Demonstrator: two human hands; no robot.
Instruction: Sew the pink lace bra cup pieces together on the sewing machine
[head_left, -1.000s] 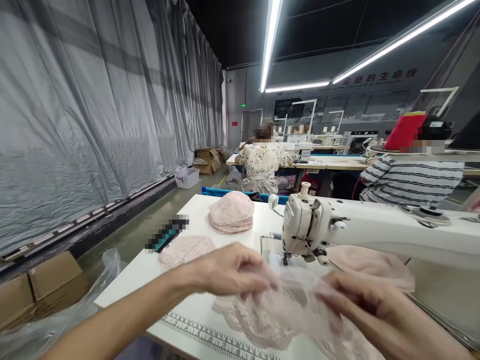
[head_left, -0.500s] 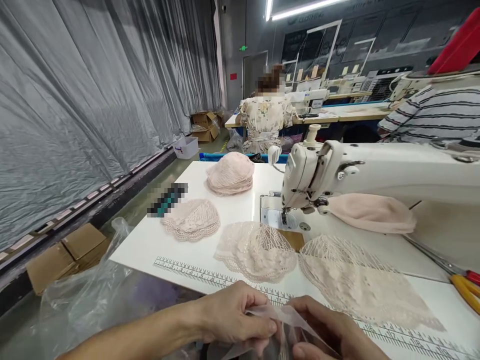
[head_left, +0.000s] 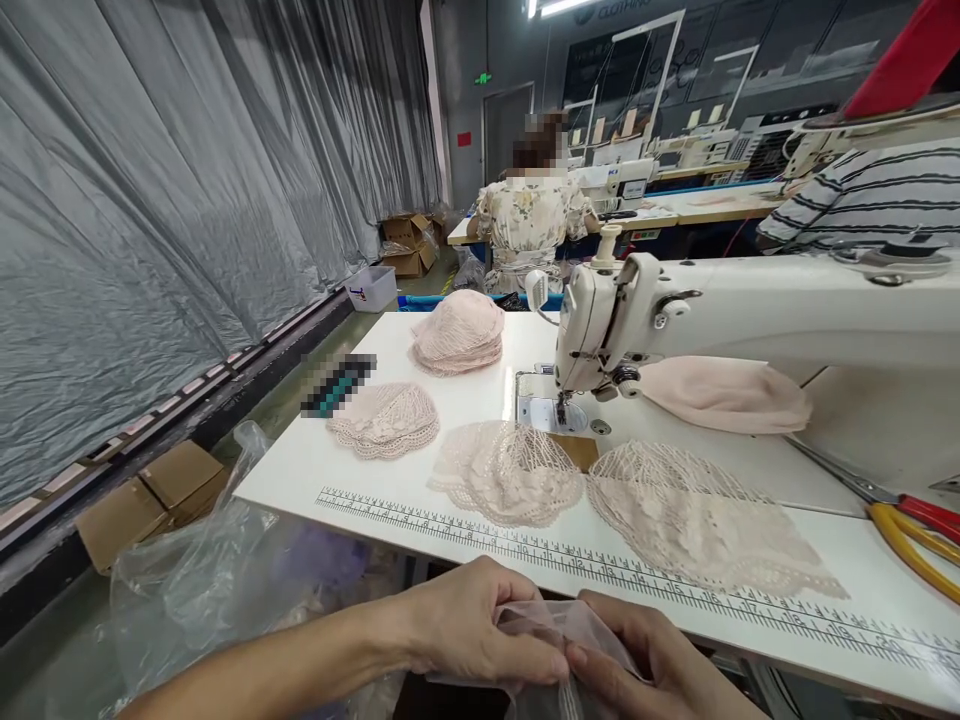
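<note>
My left hand (head_left: 484, 630) pinches a sheer whitish mesh fabric (head_left: 536, 618) at the front edge of the table, thumb pointing right. From the other side my right hand (head_left: 645, 655) grips the same fabric, its thumb close to the left thumb. Part of the fabric hangs below the table edge, and my fingers hide some of it. Just beyond my hands lie a pale pink lace piece (head_left: 510, 480) and a wider lace piece (head_left: 712, 520), both flat. Farther left is a small stack of lace pieces (head_left: 386, 420).
A sewing machine (head_left: 720, 305) stands at the right, with a pale pink cup-shaped piece (head_left: 724, 395) under its arm. Yellow-and-red-handled scissors (head_left: 911, 535) lie at the right. Stacked pink cups (head_left: 457, 332) sit at the back. A printed ruler (head_left: 540, 548) runs along the front edge.
My hands have drawn closer together, and the fabric between them is more bunched. The view has shifted slightly, so the table appears higher. The lace pieces lie as before.
</note>
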